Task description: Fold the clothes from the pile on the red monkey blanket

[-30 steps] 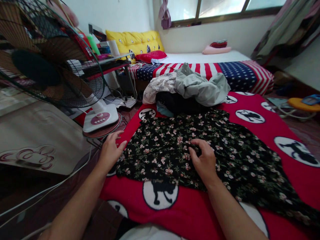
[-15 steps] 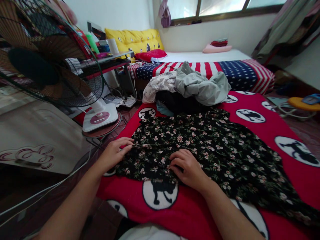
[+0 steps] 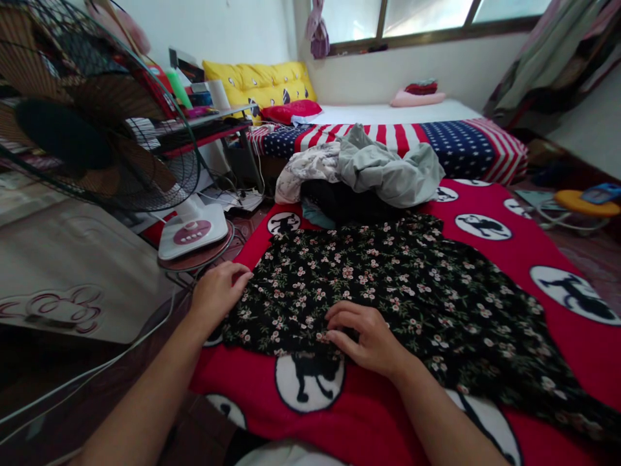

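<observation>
A black garment with small pink-and-white flowers and green leaves lies spread flat on a red blanket. Whether it is a dress or a top I cannot tell. At its left edge is my left hand, fingers stretched out and thumb a little apart, with no cloth seen gripped. My right hand rests on the garment near its front edge, the fingers loosely bent and the thumb apart. Behind the garment sits a heap of crumpled clothes in grey-green, white and black.
On the left, a large fan stands on a round stool, beside a cluttered desk. A bed with a stars-and-stripes cover runs along the back. At the right is a yellow-topped stool.
My left hand has shifted slightly left, and the raised crease by its fingertips has flattened. My right hand stays nearly where it was. The view has tilted slightly.
</observation>
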The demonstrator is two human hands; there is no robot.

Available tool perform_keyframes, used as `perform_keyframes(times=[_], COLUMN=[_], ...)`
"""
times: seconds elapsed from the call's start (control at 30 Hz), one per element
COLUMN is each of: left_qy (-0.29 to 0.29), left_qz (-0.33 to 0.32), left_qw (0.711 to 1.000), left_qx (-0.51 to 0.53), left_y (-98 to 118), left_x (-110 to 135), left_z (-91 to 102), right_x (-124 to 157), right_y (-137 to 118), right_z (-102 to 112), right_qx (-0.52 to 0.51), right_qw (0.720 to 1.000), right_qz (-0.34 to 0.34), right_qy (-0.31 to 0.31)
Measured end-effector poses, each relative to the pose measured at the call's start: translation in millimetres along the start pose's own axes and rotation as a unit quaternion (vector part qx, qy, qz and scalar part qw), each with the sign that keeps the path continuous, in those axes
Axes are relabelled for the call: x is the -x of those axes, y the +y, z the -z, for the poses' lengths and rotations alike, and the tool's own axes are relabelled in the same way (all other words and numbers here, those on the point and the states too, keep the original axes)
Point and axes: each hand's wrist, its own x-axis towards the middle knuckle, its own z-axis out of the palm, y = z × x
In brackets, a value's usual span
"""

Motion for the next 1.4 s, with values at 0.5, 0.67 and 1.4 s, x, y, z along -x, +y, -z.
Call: perform_keyframes(times=[0.5, 0.67, 1.4], left_qy=[-0.023, 0.000, -0.054], left_qz=[-0.131, -0.205, -0.390], left_qw=[0.990, 0.976, 0.918], left_qx=[0.043, 0.073, 0.038], left_y=[79.0, 110.4, 180.3], left_x=[-29.4, -77.5, -30.9], left_z=[-29.8, -43.3, -84.9], right_x=[5.3, 3.0, 0.8], right_y=[29.4, 35.5, 34.6], right_z=[12.9, 8.6, 34.4], right_qx=[0.279, 0.234, -0.008], right_qw=[0.916, 0.929, 0.848], right_qz=[-0.192, -0.210, -0.179], right_qy=[0.214, 0.195, 0.499])
